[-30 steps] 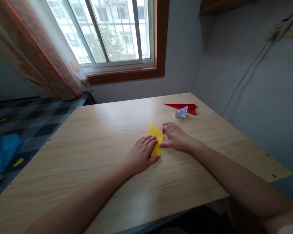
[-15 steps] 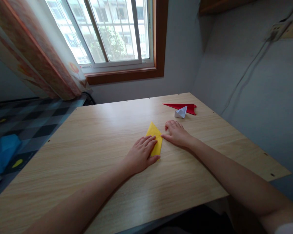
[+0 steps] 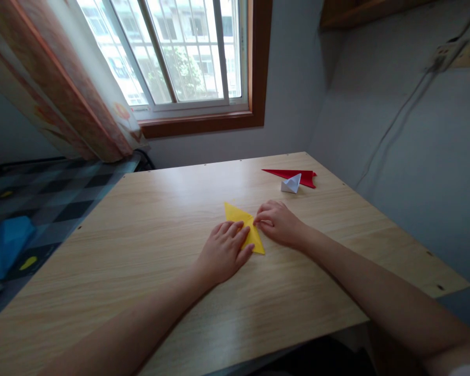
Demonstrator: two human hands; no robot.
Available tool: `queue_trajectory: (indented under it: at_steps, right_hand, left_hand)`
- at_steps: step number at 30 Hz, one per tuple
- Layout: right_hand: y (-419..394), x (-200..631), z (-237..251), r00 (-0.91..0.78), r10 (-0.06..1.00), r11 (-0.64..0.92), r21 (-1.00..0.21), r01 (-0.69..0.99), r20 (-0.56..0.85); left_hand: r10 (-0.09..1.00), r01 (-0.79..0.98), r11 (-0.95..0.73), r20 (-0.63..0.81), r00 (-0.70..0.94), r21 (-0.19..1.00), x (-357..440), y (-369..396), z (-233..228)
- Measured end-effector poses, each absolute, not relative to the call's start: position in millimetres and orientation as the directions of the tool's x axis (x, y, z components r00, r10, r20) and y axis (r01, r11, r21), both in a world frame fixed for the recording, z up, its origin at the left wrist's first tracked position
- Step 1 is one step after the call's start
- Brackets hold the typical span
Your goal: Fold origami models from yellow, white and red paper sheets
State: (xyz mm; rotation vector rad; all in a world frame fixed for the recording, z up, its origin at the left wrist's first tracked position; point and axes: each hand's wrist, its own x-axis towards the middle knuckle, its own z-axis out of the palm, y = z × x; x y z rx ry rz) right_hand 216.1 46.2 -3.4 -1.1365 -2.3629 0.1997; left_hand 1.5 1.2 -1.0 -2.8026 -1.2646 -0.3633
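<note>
Mid-table [image 3: 141,292], left hand [image 3: 223,250] flat on yellow folded paper [image 3: 243,227]; right hand [image 3: 278,224] pinches its edge. Near far right corner: red paper [image 3: 292,174], touching white folded piece [image 3: 291,184].

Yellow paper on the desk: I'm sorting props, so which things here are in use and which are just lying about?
In use:
yellow paper, pressed flat by the left hand and touched by the right hand

Lying about:
red folded paper
small white folded paper

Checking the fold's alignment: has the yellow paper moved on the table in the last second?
Yes. The yellow paper has turned: its far tip now points left, away from the red paper, and its near tip swung right.
</note>
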Motion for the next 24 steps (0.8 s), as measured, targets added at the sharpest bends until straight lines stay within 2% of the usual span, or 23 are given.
queue_trajectory:
  at_steps: [4,10,17,21,24]
  right_hand:
    - [47,217,-7,-0.575,0.733,0.679,-0.333,0.655,0.363]
    - [48,221,-6,-0.58,0.746,0.666,-0.339,0.665,0.326]
    - [50,222,-10,-0.564,0.74,0.671,-0.339,0.66,0.367]
    - [50,222,-7,-0.583,0.706,0.706,-0.34,0.621,0.401]
    - [47,222,-2,-0.643,0.661,0.749,-0.394,0.532,0.388]
  left_hand:
    - [0.737,0.734,-0.669,0.232,0.634,0.12,-3,6,3]
    - [0.684,0.651,-0.729,0.241,0.688,0.211,-17,18,5]
    - [0.59,0.561,-0.807,0.261,0.764,0.183,-24,21,1]
    - [0.58,0.563,-0.814,0.228,0.782,0.143,-24,20,5]
    - [0.6,0.587,-0.8,0.213,0.771,0.125,-23,21,6]
